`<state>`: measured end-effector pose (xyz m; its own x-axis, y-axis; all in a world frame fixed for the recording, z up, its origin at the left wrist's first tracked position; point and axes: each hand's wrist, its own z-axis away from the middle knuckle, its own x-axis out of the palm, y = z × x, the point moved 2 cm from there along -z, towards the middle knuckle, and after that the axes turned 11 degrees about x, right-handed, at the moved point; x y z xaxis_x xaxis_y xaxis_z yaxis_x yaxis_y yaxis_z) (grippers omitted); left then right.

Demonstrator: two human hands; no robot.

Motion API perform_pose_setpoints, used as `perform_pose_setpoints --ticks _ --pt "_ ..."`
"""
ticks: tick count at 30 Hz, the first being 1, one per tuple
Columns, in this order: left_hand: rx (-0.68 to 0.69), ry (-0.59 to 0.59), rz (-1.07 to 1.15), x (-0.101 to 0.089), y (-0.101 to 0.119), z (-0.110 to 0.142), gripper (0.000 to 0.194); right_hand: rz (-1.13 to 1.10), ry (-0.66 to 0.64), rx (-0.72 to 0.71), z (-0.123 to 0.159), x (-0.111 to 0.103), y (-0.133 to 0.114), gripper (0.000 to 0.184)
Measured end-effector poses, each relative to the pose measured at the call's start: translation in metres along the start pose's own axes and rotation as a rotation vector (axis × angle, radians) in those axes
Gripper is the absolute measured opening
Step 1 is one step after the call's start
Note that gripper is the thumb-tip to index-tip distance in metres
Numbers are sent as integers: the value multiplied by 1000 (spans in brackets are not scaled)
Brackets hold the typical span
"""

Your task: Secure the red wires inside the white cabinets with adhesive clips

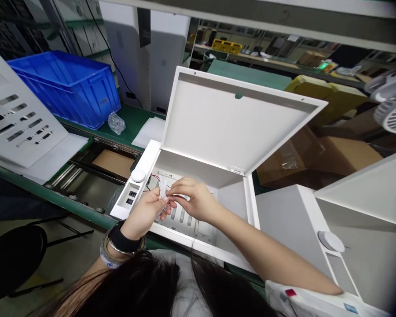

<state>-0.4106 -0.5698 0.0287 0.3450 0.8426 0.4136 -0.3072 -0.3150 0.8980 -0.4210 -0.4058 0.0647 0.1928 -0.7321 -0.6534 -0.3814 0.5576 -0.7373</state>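
Observation:
A bundle of thin white strips (163,186) sticks up from my left hand (145,212), whose fingers and thumb are closed around it. My right hand (196,199) meets it with thumb and fingers pinched together by the strips; what lies in that pinch is too small to make out. Both hands are over an open white metal cabinet (236,220), its lid (231,119) tilted up behind. Inside are a slotted plate and thin red wires (155,176). On the cabinet's left side are a round white knob (138,175) and black sockets (131,197).
A blue crate (86,94) and crumpled clear plastic (116,123) are at the back left. At far left stands a slotted white panel (23,114), with another person's fingers at its edge. Another white cabinet (284,220) stands right, near a fan (394,105). A black stool (15,255) is lower left.

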Motion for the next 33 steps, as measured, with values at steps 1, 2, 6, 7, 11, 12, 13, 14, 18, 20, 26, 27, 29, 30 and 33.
perform_pose_setpoints --ticks 1,2,6,7,11,12,13,14,18,20,26,27,29,30,33 --pt "-16 -8 7 -1 0 1 25 49 -14 -67 0 0 0 15" --pt "-29 -14 17 -1 0 1 25 86 -28 -126 0 1 0 16" --pt "-74 -22 61 1 1 1 26 145 -107 -260 -3 1 1 19" --pt "-87 -22 68 1 2 1 27 151 -125 -268 -4 0 1 19" --pt "-108 18 97 -5 7 3 29 113 -158 -187 -9 -7 0 19" --pt "-103 49 100 -8 8 4 29 88 -151 -135 -10 -9 0 18" --pt "-100 79 94 -12 9 5 29 61 -144 -77 -11 -11 1 17" --pt "-101 101 77 -15 10 6 28 34 -139 -21 -11 -12 2 16" --pt "-112 115 -62 -20 10 8 23 -7 -188 71 -11 -8 3 13" --pt "-102 124 -114 -18 9 8 20 24 -225 52 -10 -5 1 14" --pt "60 209 -490 -26 6 8 14 115 -266 57 -15 -8 2 17" --pt "113 262 -564 -31 6 8 13 113 -253 100 -19 -10 9 17" --pt "172 337 -582 -39 8 9 14 136 -226 233 -26 -9 34 18" --pt "174 352 -529 -42 8 9 15 166 -224 312 -29 -6 51 19" --pt "162 369 -356 -45 8 9 19 326 -325 503 -30 23 104 24"
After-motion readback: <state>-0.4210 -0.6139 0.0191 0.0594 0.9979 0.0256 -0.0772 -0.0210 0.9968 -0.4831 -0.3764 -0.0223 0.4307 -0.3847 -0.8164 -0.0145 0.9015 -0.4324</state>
